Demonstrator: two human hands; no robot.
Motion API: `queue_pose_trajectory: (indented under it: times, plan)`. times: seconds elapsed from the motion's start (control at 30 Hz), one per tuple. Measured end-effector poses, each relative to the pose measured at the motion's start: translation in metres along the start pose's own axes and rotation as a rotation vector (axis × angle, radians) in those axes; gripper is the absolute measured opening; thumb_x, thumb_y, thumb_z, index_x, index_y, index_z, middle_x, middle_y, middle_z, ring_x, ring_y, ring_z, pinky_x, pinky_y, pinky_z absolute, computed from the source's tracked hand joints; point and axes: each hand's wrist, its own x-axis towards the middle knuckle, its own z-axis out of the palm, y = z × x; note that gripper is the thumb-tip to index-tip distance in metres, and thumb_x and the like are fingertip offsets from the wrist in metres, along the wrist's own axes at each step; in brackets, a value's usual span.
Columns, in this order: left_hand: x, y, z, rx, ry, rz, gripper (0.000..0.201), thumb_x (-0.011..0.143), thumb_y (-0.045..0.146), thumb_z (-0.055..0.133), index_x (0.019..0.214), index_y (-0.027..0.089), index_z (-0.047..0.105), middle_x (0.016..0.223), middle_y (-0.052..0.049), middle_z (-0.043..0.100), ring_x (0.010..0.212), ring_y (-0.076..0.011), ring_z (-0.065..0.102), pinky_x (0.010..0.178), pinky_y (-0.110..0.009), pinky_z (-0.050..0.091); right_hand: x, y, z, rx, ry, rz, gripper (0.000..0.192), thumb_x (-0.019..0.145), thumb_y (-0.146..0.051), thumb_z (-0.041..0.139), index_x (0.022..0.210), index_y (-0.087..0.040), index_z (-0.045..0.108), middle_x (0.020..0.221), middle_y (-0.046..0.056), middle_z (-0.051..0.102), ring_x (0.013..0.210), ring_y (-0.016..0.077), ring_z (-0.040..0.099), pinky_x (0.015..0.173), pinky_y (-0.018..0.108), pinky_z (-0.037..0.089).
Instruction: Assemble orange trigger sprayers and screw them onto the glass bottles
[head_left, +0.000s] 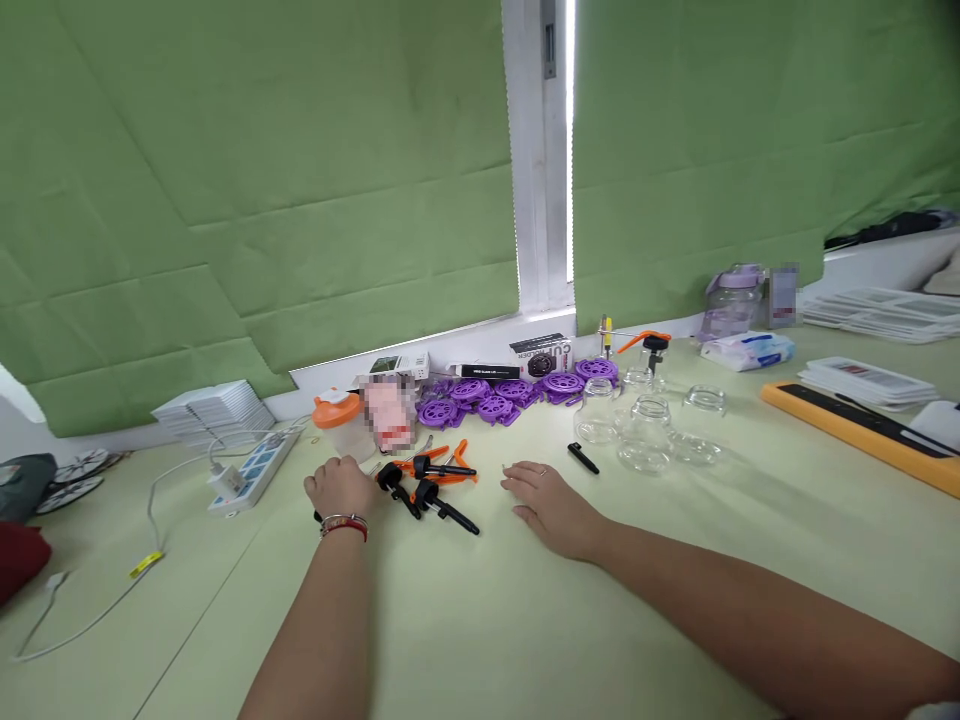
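My left hand (341, 487) rests on the pale green table (480, 620), fingers curled, beside a cluster of black and orange pump parts (431, 485); whether it grips one is hidden. My right hand (544, 500) lies flat and open on the table, a ring on one finger, holding nothing. A small black piece (583, 458) lies just beyond its fingertips. Several clear glass jars (645, 425) stand further right. Purple round lids (517, 388) are heaped by the window sill.
A white power strip (255, 470) with a cable lies at the left, next to stacked white trays (214, 410). An orange-edged board (862, 430), more trays and a tissue pack (746, 350) are at the right. Green blinds cover the windows.
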Motion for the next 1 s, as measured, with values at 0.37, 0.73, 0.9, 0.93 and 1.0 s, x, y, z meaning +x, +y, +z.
queue_pose_trajectory:
  times: [0.37, 0.73, 0.9, 0.93, 1.0]
  plan:
    - [0.007, -0.014, 0.011, 0.073, -0.369, -0.098, 0.021, 0.063, 0.016, 0.052, 0.078, 0.018, 0.068, 0.095, -0.018, 0.069, 0.101, -0.0368, 0.056, 0.095, -0.06, 0.014, 0.051, -0.027, 0.028, -0.204, -0.162, 0.129, 0.028, 0.09, -0.021, 0.04, 0.109, -0.016, 0.06, 0.127, 0.015, 0.051, 0.127, 0.031, 0.033, 0.105, 0.051, 0.017]
    - [-0.004, 0.008, -0.018, -0.006, -0.115, -0.074, 0.028, 0.075, 0.012, 0.039, 0.092, 0.011, 0.061, 0.09, -0.02, 0.068, 0.09, -0.0343, 0.061, 0.083, -0.049, 0.03, 0.074, -0.037, 0.029, -0.342, -0.209, 0.15, 0.026, 0.079, -0.005, 0.044, 0.084, -0.015, 0.067, 0.087, 0.011, 0.062, 0.091, 0.0241, 0.049, 0.084, 0.038, 0.025]
    - [-0.011, 0.024, -0.029, -0.073, -0.003, -0.02, 0.026, 0.082, 0.022, 0.036, 0.096, 0.013, 0.057, 0.085, -0.017, 0.068, 0.082, -0.0318, 0.063, 0.067, -0.038, 0.038, 0.073, -0.038, 0.026, -0.316, -0.173, 0.114, 0.025, 0.074, -0.003, 0.048, 0.09, -0.014, 0.063, 0.088, 0.011, 0.063, 0.09, 0.0234, 0.05, 0.082, 0.035, 0.024]
    - [-0.013, 0.026, -0.031, -0.087, 0.018, -0.024, 0.027, 0.084, 0.026, 0.036, 0.097, 0.014, 0.056, 0.084, -0.017, 0.067, 0.079, -0.0315, 0.064, 0.064, -0.037, 0.038, 0.073, -0.037, 0.026, -0.297, -0.159, 0.127, 0.029, 0.071, -0.002, 0.049, 0.095, -0.014, 0.061, 0.088, 0.01, 0.063, 0.089, 0.0228, 0.05, 0.082, 0.033, 0.024]
    - [-0.017, 0.031, -0.033, -0.121, 0.064, -0.034, 0.031, 0.087, 0.032, 0.033, 0.101, 0.016, 0.055, 0.081, -0.015, 0.067, 0.075, -0.0305, 0.064, 0.058, -0.033, 0.037, 0.074, -0.037, 0.026, -0.248, -0.125, 0.18, 0.041, 0.066, 0.001, 0.049, 0.105, -0.012, 0.055, 0.086, 0.009, 0.063, 0.084, 0.0212, 0.051, 0.081, 0.031, 0.024]
